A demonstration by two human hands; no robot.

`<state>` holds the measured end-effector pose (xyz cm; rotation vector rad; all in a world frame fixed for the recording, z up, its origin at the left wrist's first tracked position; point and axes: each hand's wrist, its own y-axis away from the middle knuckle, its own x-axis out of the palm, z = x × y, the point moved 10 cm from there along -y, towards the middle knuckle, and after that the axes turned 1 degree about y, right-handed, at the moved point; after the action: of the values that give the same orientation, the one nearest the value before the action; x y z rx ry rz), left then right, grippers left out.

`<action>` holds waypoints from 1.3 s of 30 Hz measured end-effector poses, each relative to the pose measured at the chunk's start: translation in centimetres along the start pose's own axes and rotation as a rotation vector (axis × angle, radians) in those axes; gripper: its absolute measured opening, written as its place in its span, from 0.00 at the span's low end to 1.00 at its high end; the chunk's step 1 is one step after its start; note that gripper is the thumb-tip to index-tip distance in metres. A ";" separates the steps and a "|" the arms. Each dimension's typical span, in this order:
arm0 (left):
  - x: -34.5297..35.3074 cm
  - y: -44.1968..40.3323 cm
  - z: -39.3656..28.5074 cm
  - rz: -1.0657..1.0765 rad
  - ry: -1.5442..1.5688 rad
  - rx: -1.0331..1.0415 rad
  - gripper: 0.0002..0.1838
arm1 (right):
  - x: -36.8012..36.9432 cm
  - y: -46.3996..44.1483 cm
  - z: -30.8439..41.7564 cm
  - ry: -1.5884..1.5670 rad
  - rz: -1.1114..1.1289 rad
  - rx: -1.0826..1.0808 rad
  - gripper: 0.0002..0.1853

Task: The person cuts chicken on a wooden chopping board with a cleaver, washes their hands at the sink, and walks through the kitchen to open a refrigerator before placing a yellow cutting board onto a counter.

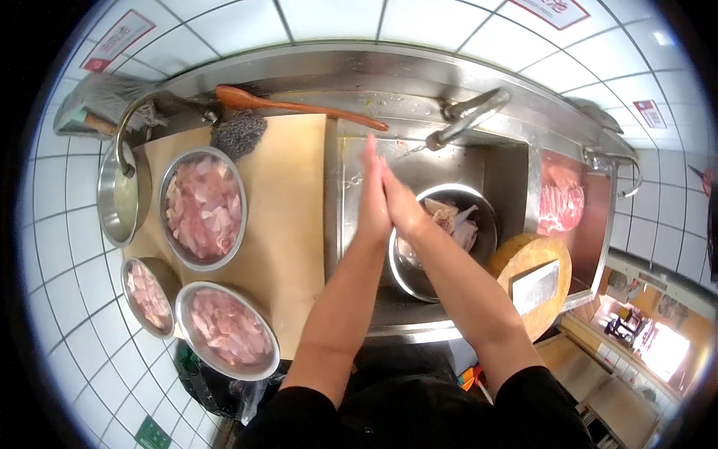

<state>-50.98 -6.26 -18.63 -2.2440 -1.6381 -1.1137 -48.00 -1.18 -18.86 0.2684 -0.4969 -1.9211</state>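
Both hands up over the sink [505, 168] now — left hand [372, 200] and right hand [404, 203] pressed palm to palm, fingers straight, grasping nothing but each other! Just below them sits the steel bowl [490, 254], down in the sink with pieces of meat [465, 228] inside. The tap [467, 120] leans in from the back wall, and over on the left — three bowls of cut meat on and beside the board [288, 224], a wooden spoon [299, 105] lying behind.
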 end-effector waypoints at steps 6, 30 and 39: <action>-1.4 -1.9 1.8 0.165 -0.363 0.017 0.34 | -1.7 -3.2 0.0 -0.205 0.159 0.036 0.47; 4.1 -5.8 4.1 0.251 0.774 -0.202 0.14 | -3.7 -5.7 -3.2 -0.853 0.172 -0.048 0.18; 1.5 -5.5 9.3 -0.134 0.342 -0.332 0.13 | -11.1 -4.8 -5.4 -0.823 -0.525 0.117 0.33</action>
<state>-51.20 1.81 -25.92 -1.9835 -1.5708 -1.8052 -45.36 9.45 -26.32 -0.3859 -1.1688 -2.4859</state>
